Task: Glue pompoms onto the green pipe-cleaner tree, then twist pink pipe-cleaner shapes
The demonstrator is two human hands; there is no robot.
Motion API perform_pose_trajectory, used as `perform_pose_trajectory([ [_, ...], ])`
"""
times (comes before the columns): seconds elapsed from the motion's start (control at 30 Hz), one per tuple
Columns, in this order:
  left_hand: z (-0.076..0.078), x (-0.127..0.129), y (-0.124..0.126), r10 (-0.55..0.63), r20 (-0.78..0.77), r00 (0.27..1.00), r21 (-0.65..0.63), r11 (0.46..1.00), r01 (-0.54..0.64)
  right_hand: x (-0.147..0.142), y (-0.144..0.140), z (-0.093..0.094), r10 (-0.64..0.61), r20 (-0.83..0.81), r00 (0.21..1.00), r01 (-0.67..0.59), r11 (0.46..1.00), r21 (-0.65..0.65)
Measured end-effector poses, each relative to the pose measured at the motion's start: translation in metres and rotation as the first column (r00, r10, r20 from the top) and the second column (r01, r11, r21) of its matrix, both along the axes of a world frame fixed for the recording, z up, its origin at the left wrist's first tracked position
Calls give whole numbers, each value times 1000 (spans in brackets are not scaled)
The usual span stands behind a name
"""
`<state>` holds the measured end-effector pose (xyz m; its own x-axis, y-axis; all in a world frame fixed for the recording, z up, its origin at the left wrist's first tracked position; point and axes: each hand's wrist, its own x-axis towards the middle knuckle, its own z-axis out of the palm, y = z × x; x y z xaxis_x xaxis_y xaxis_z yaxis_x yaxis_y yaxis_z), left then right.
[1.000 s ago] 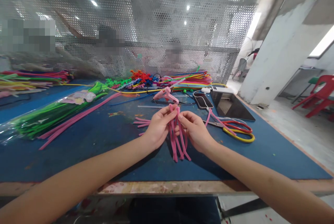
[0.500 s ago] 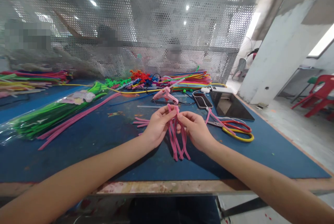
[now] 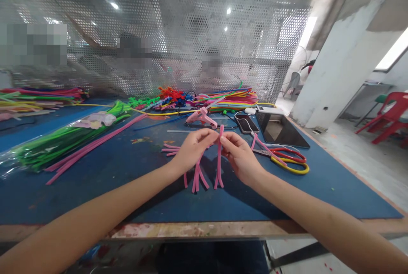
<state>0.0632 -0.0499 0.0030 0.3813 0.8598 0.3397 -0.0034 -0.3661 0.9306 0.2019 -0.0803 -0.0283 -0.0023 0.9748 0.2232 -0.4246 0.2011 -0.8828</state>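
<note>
Folded pink pipe cleaners fan downward from beneath my left hand, which is closed on them; their upper parts are hidden behind it. My right hand pinches one doubled pink pipe cleaner near its bent top, and its two ends hang a little apart. The thumb and fingertips of both hands meet close to that top. Left of my left hand, more pink pipe cleaner ends lie on the blue table mat.
Scissors with red and yellow handles lie at right, a pink strip across them. Beyond are a phone, a black tablet and a pink glue gun. Bagged green pipe cleaners lie left. A perforated metal screen stands behind.
The hanging pink bundle has split: most strands have shifted left beneath my left hand, while one doubled strand stays upright in my right hand. Both hands remain nearly in place.
</note>
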Motion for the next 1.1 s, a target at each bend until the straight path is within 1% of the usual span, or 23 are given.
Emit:
perform_pose_trajectory([
  [0.07, -2, 6, -9, -82, 152, 985, -221, 969, 114, 0, 0, -1, -1, -6, 1000, 1, 1000, 25],
  [0.13, -4, 10, -13, -76, 287, 955, -348, 920, 178, 1, 0, -1, -34, 48, 998, 31, 997, 67],
  [0.2, -6, 11, -13, -64, 338, 939, -401, 893, 205, 3, 1, 1, -138, 176, 975, 114, 984, 138],
  [0.27, -7, 9, -10, -57, 326, 944, -393, 900, 190, 7, 2, 4, -261, 263, 929, 212, 956, 201],
  [0.33, -4, 6, -7, -52, 231, 972, -303, 945, 123, 11, 3, 7, -290, 255, 923, 245, 950, 194],
  [0.4, 0, 3, -6, -7, 75, 997, -123, 992, 16, 13, 3, 11, -216, 226, 950, 189, 973, 134],
  [0.43, 2, 1, -7, 36, -2, 999, -13, 999, -36, 14, 3, 12, -164, 229, 960, 143, 984, 107],
  [0.47, 4, 0, -8, 88, -66, 994, 102, 992, -81, 14, 2, 14, -116, 245, 962, 97, 991, 89],
  [0.5, 5, -2, -9, 147, -117, 982, 218, 969, -119, 14, 1, 15, -77, 265, 961, 58, 995, 80],
  [0.57, 6, -3, -10, 259, -186, 948, 448, 881, -153, 12, -2, 16, -27, 290, 957, 7, 998, 68],
  [0.63, 5, -5, -9, 338, -229, 913, 657, 745, -111, 9, -5, 16, 7, 288, 958, -19, 999, 39],
  [0.67, 4, -6, -8, 358, -246, 900, 748, 661, -58, 8, -7, 16, 29, 271, 962, -33, 999, 9],
  [0.73, 1, -10, -4, 394, -278, 876, 887, 454, 77, 7, -8, 16, 100, 215, 972, -82, 993, -90],
  [0.8, -2, -13, 1, 452, -305, 838, 948, 232, 219, 7, -9, 17, 180, 172, 968, -145, 969, -198],
  [0.83, -4, -15, 4, 482, -317, 817, 948, 147, 281, 8, -8, 17, 212, 169, 962, -169, 956, -238],
  [0.87, -5, -15, 5, 506, -334, 795, 938, 99, 331, 9, -7, 17, 235, 181, 955, -183, 947, -263],
  [0.9, -6, -15, 6, 519, -364, 774, 924, 96, 370, 10, -6, 17, 244, 203, 948, -186, 945, -269],
  [0.93, -6, -14, 6, 520, -398, 756, 912, 135, 387, 11, -5, 16, 242, 230, 943, -180, 948, -261],
  [0.97, -6, -12, 5, 507, -434, 745, 901, 217, 377, 12, -4, 14, 227, 258, 939, -165, 956, -241],
  [1.0, -4, -10, 3, 481, -469, 740, 879, 333, 340, 12, -2, 13, 199, 289, 937, -140, 967, -211],
  [1.03, -1, -8, 1, 442, -500, 745, 836, 472, 281, 12, -1, 11, 157, 325, 933, -107, 980, -168],
  [1.07, 4, -6, -1, 387, -523, 759, 758, 618, 207, 13, -1, 9, 106, 363, 926, -70, 991, -112],
  [1.1, 9, -5, -3, 314, -543, 779, 640, 755, 142, 13, 0, 8, 52, 401, 915, -34, 998, -50],
])
